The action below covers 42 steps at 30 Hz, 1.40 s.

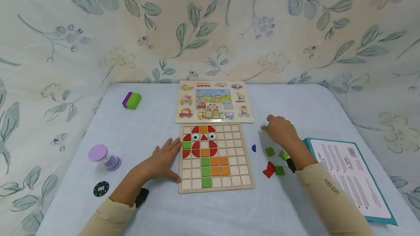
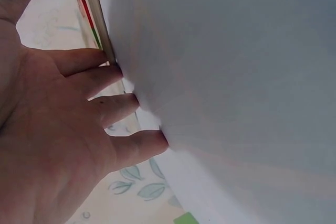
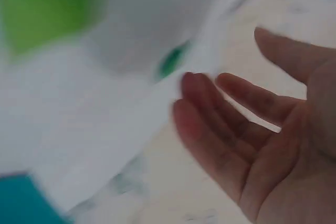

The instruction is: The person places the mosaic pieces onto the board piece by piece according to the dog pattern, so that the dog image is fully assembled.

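Observation:
A wooden grid board lies mid-table, with red, orange and green tiles forming a figure that has two round eyes. My left hand rests on the table at its left edge, fingers spread and the thumb at the frame. In the left wrist view the fingertips touch the white tabletop beside the board's side. My right hand hovers right of the board, fingers loosely bent and apart from the thumb, holding nothing. A small dark green piece lies on the table just beyond its fingertips.
Green tiles, red pieces and a blue half-round lie right of the board. A picture puzzle bears a small pattern card. A teal-edged box sits right; a purple-ended timer, a black chip and blocks sit left.

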### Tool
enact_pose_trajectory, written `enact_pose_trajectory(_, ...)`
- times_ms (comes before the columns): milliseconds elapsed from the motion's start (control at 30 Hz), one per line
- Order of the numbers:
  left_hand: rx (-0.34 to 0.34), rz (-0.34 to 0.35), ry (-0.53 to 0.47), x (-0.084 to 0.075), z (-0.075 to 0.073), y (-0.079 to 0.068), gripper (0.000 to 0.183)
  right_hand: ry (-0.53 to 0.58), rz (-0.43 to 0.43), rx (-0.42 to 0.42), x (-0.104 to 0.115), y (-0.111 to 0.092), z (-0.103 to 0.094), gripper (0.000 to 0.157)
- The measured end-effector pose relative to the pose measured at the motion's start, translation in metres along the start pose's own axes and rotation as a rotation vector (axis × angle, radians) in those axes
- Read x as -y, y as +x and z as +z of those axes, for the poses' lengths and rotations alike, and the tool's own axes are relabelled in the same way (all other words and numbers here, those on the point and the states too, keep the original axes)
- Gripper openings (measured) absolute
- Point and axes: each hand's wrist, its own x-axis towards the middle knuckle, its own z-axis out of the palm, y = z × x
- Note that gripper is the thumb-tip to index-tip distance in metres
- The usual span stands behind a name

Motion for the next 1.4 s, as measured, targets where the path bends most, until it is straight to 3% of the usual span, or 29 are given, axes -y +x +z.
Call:
enact_pose_trajectory(67,0.011,-0.007,0.001,0.000,0.002,0.000,0.118,-0.041,0.059,0.069,-0.019,0.012,0.003,0.043)
enact_pose_trajectory(167,0.031,-0.018,0.010,0.000,0.004,0.000,0.119,-0.015,0.085,0.149,-0.032,0.021,0.011,0.041)
enact_pose_trajectory(400,0.001,-0.015,0.007,0.001,0.001,0.001,0.118,0.099,0.083,0.075,-0.033,0.030,0.014,0.029)
enact_pose_trajectory(533,0.008,-0.006,0.014,0.001,0.004,0.002,0.119,0.157,0.068,0.026,-0.034,0.025,0.017,0.025)
enact_pose_trajectory(700,0.021,0.015,0.020,0.000,0.004,0.002,0.119,0.355,-0.063,0.026,-0.006,0.003,0.012,0.019)
enact_pose_trajectory(833,0.000,0.028,0.031,-0.001,-0.001,0.003,0.118,0.483,-0.256,0.157,0.033,-0.018,0.008,0.016)
enact_pose_trajectory(967,0.002,0.029,0.025,0.000,-0.004,0.003,0.118,0.479,-0.374,0.270,0.057,-0.031,0.018,0.010)
enact_pose_trajectory(1400,-0.002,0.023,0.021,0.001,-0.001,0.003,0.118,0.398,-0.334,0.239,0.071,-0.038,0.039,0.010)
